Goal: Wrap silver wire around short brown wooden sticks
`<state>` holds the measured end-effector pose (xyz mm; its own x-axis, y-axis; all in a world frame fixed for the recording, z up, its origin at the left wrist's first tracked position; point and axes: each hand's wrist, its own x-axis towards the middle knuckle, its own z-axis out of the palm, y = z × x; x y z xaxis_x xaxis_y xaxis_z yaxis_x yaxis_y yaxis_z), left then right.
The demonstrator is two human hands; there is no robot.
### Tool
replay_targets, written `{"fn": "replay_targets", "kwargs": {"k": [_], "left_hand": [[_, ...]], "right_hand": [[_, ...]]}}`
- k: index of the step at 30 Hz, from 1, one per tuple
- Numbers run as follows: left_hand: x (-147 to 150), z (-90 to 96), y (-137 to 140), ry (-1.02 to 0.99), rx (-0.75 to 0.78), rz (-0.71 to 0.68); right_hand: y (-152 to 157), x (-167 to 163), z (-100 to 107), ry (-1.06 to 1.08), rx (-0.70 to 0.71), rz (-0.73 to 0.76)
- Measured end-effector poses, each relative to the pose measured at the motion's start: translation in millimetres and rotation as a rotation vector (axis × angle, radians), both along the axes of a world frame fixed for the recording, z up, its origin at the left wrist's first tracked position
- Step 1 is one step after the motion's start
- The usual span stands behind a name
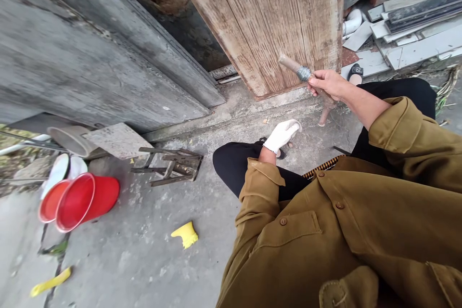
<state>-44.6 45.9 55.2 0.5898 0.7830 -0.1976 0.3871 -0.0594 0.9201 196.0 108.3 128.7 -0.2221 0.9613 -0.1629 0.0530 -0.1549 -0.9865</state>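
Observation:
My right hand (328, 84), bare, grips a forked wooden stick (289, 63). Thin metal wire (303, 73) is wound round the stick in a tight coil just beyond my fingers. The stick is tilted, its upper end in front of the wooden panel and its forked end hanging near the concrete. My left hand (283, 135), in a white glove, is lower and to the left, with its fingers curled together. What these fingers hold, if anything, is too small to make out.
A wooden panel (270, 24) stands ahead, beside a grey board wall (90, 67). To the left are a small wooden stool (173, 166), red buckets (88, 199) and yellow pieces, one boot-shaped (186, 235), on the concrete. Stacked planks (422, 24) lie at the right.

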Motion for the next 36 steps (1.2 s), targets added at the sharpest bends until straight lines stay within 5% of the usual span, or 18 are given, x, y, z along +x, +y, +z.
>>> {"fn": "replay_targets", "kwargs": {"k": [4,7,10,15,19,22,27,30,32,36], "left_hand": [[4.1,10.7,-5.2,-0.010,-0.027,-0.140],[3.2,15.7,-6.8,-0.036,-0.006,-0.148],[-1.0,16.6,-5.6,-0.028,0.039,-0.101],[-10.3,8.3,2.8,0.036,0.163,0.157],[-12.3,-2.6,10.0,0.006,0.151,0.283],[-6.4,-10.3,10.6,-0.022,0.087,0.324],[7.6,-14.7,2.0,-0.128,-0.088,0.094],[11.8,-8.2,-3.8,-0.175,-0.113,-0.030],[12.2,-1.6,-6.1,-0.152,-0.101,-0.077],[7.0,6.5,-5.0,-0.131,-0.060,-0.070]], "right_hand": [[11.3,1.6,-21.4,-0.443,-0.013,-0.052],[13.5,3.5,-32.0,-0.996,0.077,0.218],[9.0,1.3,-37.8,-1.271,0.112,0.575],[0.5,1.7,-44.1,-1.044,-0.092,1.058],[-2.7,7.0,-29.8,-0.687,-0.227,1.229],[-5.0,10.3,-6.4,-0.528,-0.120,1.142],[-1.2,14.4,12.5,-0.344,0.076,0.407],[6.9,15.1,1.5,-0.594,0.051,0.135],[11.1,13.8,-9.6,-0.887,0.064,0.154],[11.0,7.2,-27.6,-1.250,0.115,0.479]]}}
